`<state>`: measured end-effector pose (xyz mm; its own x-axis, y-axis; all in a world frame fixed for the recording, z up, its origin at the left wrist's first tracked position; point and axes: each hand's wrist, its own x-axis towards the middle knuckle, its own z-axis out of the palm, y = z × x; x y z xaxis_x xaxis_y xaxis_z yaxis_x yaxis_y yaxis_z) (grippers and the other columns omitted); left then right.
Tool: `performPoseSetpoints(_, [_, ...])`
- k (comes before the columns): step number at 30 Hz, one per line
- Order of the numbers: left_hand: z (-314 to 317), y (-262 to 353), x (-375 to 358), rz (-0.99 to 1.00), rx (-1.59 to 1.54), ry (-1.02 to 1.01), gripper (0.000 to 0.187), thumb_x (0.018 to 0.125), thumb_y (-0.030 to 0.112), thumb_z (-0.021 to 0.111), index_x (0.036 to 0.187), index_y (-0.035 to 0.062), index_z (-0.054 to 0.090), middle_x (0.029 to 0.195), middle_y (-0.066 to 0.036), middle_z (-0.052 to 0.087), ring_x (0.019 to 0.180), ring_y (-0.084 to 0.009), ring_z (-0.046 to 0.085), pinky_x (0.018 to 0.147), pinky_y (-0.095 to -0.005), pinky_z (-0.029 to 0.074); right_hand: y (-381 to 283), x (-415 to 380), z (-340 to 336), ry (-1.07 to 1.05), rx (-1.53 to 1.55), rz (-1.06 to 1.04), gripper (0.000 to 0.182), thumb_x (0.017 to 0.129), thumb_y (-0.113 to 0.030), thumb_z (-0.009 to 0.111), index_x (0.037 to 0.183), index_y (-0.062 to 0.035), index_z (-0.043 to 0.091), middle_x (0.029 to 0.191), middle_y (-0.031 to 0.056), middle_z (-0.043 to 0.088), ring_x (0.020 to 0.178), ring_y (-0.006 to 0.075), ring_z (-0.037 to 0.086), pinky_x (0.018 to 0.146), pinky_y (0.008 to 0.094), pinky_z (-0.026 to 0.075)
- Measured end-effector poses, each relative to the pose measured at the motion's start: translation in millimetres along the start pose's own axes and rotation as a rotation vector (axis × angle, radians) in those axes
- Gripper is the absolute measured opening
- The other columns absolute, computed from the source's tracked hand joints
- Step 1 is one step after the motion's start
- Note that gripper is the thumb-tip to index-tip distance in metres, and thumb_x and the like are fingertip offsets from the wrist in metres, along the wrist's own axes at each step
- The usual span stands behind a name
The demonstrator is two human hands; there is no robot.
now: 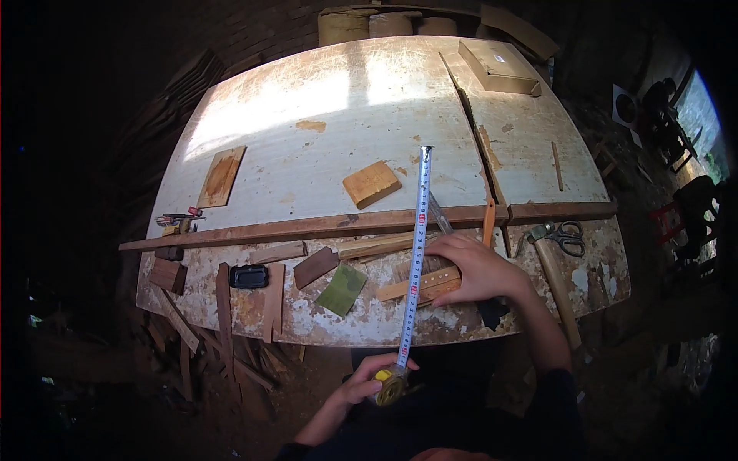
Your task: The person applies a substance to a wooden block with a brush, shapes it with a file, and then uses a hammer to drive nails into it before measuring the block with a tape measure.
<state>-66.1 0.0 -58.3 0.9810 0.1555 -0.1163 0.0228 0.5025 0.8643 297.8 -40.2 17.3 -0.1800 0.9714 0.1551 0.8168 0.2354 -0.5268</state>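
My left hand (pixel 361 386) is closed round a tape measure case (pixel 390 386) below the table's front edge. From it the silver blade (pixel 420 230) runs up over the table, its hooked end beyond the long wooden bar. My right hand (pixel 480 269) has its fingers curved round a small wooden piece with a row of light dots (pixel 419 284), just right of the blade. Behind that hand lies a metal strip (pixel 440 213), partly hidden. A green sandpaper-like sheet (pixel 341 290) lies left of the blade.
A long wooden bar (pixel 307 232) crosses the table. Beyond it are a yellowish block (pixel 371 184), a flat board (pixel 222 177) and a cardboard box (pixel 500 67). A hammer (pixel 557 292) and scissors (pixel 569 239) lie right. A black case (pixel 249 276) sits left among wood pieces.
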Motion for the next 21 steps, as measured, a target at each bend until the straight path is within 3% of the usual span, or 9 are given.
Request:
performPoseSetpoints(1, [-3,2,-1,-0.002,0.003,0.010,0.099,0.085,0.070,0.070,0.144,-0.0088,0.060,0.114,-0.010,0.070,0.102,-0.0159,0.068,0.091,-0.0301,0.053,-10,-3,4,-0.058,-0.070,0.041,0.097,0.077,-0.052,0.094,0.151,-0.0030,0.056,0.148,0.0179,0.059,0.142,0.0368,0.052,0.122,0.0493,0.040])
performPoseSetpoints(7, [-3,0,3,0.013,-0.005,0.039,0.101,0.084,0.072,0.068,0.143,-0.0087,0.060,0.108,-0.012,0.072,0.093,-0.0182,0.073,0.084,-0.0310,0.058,-14,-10,8,-0.021,-0.179,0.092,0.112,0.066,-0.036,0.101,0.160,-0.0056,0.048,0.147,0.0163,0.056,0.144,0.0363,0.050,0.123,0.0507,0.038])
performPoseSetpoints(13, [3,-4,5,0.028,0.005,0.035,0.099,0.086,0.071,0.069,0.144,-0.0081,0.059,0.111,-0.011,0.071,0.097,-0.0170,0.071,0.088,-0.0309,0.056,-12,-10,5,-0.037,-0.163,0.080,0.110,0.062,-0.025,0.101,0.157,-0.0063,0.050,0.137,0.0143,0.059,0.133,0.0354,0.057,0.116,0.0480,0.046])
performPoseSetpoints(16, [7,-7,5,0.035,0.027,0.022,0.096,0.088,0.069,0.069,0.145,-0.0078,0.059,0.115,-0.011,0.070,0.103,-0.0157,0.067,0.094,-0.0313,0.053,-9,-9,-2,0.173,-0.127,0.037,0.106,0.061,-0.024,0.101,0.154,-0.0080,0.052,0.136,0.0141,0.060,0.127,0.0364,0.061,0.112,0.0480,0.049])
performPoseSetpoints(21, [2,-26,15,0.057,0.077,-0.031,0.088,0.093,0.061,0.069,0.148,-0.0063,0.058,0.128,-0.011,0.068,0.114,-0.0157,0.064,0.103,-0.0331,0.049,13,4,-16,0.485,-0.203,0.246,0.100,0.062,-0.023,0.099,0.149,-0.0078,0.054,0.136,0.0143,0.059,0.125,0.0373,0.063,0.109,0.0482,0.052])
